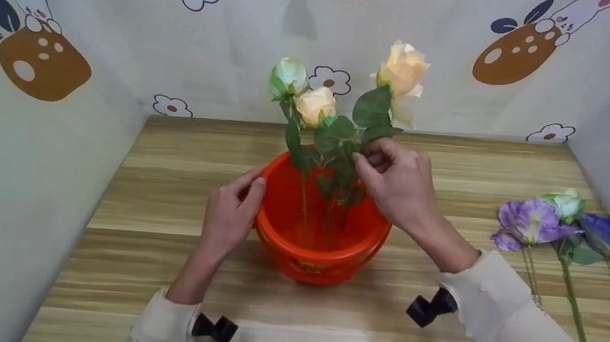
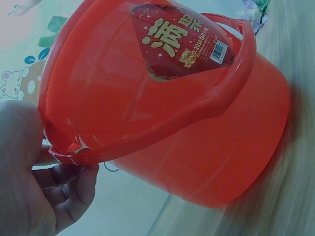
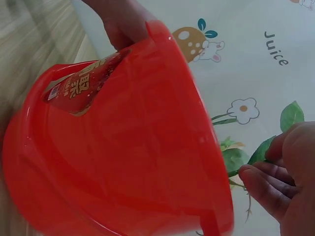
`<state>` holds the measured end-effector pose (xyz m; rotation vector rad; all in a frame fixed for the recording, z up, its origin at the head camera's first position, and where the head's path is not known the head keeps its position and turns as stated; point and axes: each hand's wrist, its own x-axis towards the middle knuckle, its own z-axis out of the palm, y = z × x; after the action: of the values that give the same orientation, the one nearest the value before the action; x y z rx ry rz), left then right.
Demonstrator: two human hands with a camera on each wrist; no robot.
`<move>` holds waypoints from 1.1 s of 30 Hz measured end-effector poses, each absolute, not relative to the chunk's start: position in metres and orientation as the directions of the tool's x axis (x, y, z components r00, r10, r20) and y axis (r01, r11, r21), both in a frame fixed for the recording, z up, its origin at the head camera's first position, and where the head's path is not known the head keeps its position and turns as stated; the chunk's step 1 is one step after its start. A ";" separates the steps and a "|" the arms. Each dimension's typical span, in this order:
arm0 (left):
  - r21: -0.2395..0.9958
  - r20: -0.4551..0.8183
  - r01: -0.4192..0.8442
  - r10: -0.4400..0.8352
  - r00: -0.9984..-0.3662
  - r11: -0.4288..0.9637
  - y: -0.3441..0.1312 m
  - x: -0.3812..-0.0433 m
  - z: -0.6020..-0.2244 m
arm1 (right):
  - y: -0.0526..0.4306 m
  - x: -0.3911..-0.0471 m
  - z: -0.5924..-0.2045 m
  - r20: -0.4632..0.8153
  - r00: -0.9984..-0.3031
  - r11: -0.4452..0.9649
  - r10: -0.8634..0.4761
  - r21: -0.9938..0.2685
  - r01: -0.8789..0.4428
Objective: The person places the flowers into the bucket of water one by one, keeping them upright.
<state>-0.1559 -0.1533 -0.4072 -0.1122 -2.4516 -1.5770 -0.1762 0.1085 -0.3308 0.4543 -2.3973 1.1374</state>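
Note:
A red-orange plastic bucket (image 1: 320,247) stands upright on the wooden surface. My left hand (image 1: 231,211) holds its left rim; in the left wrist view the fingers (image 2: 74,191) curl beneath the rim by the handle joint. Above the bucket's right side, my right hand (image 1: 401,180) pinches the leafy stem of a tall peach rose (image 1: 403,71). In the right wrist view, thumb and fingers meet on a green leaf (image 3: 261,150). Also standing in the bucket are a shorter peach rose (image 1: 315,105) and a pale green rose (image 1: 288,78), their stems reaching down inside.
To the right lie a purple flower (image 1: 529,222), a pale green rose (image 1: 566,204) and a darker violet flower (image 1: 607,236), stems toward the front. Patterned cloth walls (image 1: 236,62) rise behind and on both sides. The bucket's handle (image 2: 216,105) hangs down along its outside.

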 end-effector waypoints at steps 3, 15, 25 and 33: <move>0.889 0.229 0.186 -0.054 -0.972 0.419 -0.152 -0.157 -0.407 | 0.108 -0.179 -0.333 0.480 -0.871 0.612 -0.107 -0.658 -0.438; 0.877 0.254 0.208 -0.050 -0.966 0.433 -0.151 -0.157 -0.408 | 0.102 -0.190 -0.337 0.280 -0.955 0.696 -0.100 -0.666 -0.269; 0.873 0.284 0.233 -0.058 -0.957 0.429 -0.152 -0.158 -0.408 | 0.098 -0.195 -0.334 0.266 -0.960 0.748 -0.092 -0.618 -0.242; 0.887 0.260 0.214 -0.060 -0.964 0.409 -0.153 -0.157 -0.407 | 0.093 -0.200 -0.329 0.222 -0.968 0.803 -0.116 -0.552 -0.223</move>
<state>-0.1571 -0.1527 -0.4072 -0.1351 -2.4157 -1.5775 -0.2004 0.0935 -0.3294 0.2662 -2.8124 0.8941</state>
